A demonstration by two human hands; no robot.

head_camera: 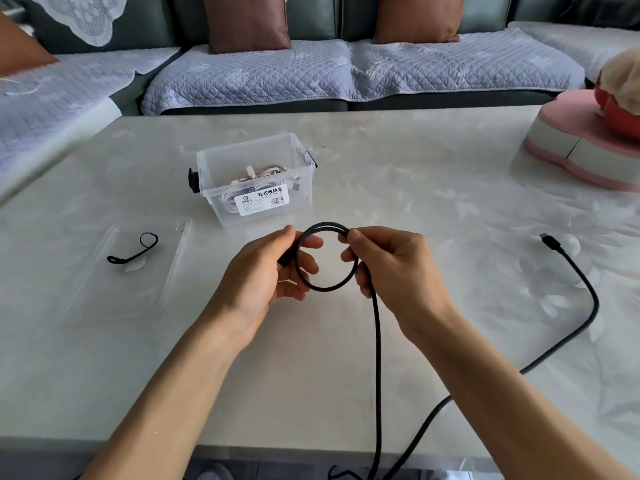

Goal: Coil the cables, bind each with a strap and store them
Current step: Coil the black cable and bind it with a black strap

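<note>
Slack run: nearest the camera, the loose length of the thick black braided cable (377, 341) is seen dropping from the right hand over the near table edge, then looping back up onto the table to its right and ending at a black plug (550, 241) lying well apart from both hands.
Left hand: the left hand (266, 275) is held palm-up just above the pale marbled table top (415, 174); its thumb and fingers are curled round the left side of the coil, which is gripped there.
Right hand: the right hand (388, 268) is closed in a pinch on the upper right of the coil, where the two turns meet; the slack is fed out beneath it.
Coil: roughly two round turns are held between the hands, upright and facing the camera.
Step in hand: coiling is judged to be under way, early on, since most of the cable is uncoiled.
Next move: more slack would need to be drawn up and laid as a further turn of matching size, with the left grip kept firm so the turns do not spring apart.
Strap: a thin black binding strap (133, 249) lies on the table to the left, untouched.
Storage: a clear plastic storage box (254, 180) stands beyond the hands, open, with pale bundled cables (256, 174) already inside.
</note>
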